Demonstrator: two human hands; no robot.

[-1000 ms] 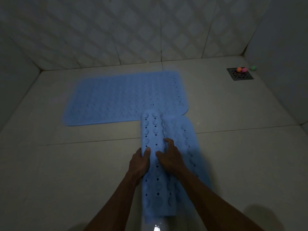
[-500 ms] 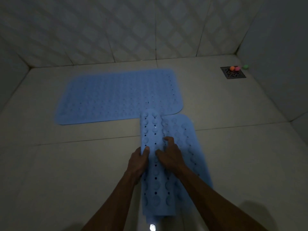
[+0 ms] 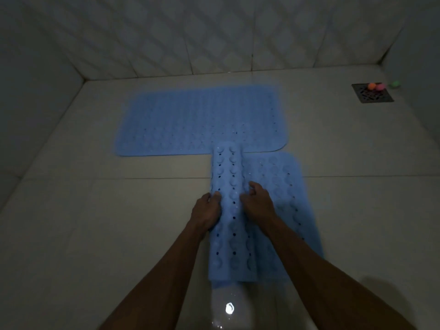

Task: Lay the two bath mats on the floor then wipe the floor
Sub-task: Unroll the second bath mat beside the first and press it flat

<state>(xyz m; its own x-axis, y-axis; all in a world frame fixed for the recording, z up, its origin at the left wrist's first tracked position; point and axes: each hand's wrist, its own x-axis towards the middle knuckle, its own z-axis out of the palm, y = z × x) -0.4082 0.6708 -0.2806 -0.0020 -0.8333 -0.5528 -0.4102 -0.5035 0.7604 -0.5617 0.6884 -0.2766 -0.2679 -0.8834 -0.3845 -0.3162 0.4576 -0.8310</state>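
One blue bath mat (image 3: pixel 195 120) lies flat across the pale tiled floor near the back wall. A second blue mat (image 3: pixel 281 186) lies lengthwise in front of it, its far end touching or overlapping the first mat's near edge. The second mat's left part is rolled or folded over, suction cups up, as a raised strip (image 3: pixel 228 167). My left hand (image 3: pixel 206 211) grips the strip's left edge, thumb on top. My right hand (image 3: pixel 258 203) holds its right side with curled fingers. The room is dim.
A metal floor drain (image 3: pixel 371 94) sits at the back right corner, with three small coloured balls at its far edge. Tiled walls close the floor at the left, back and right. A bright wet glint (image 3: pixel 229 308) shows on the floor near me.
Both hands keep the same hold on the rolled strip. The view has shifted, so the mats and drain appear further right; the mats themselves look unmoved.
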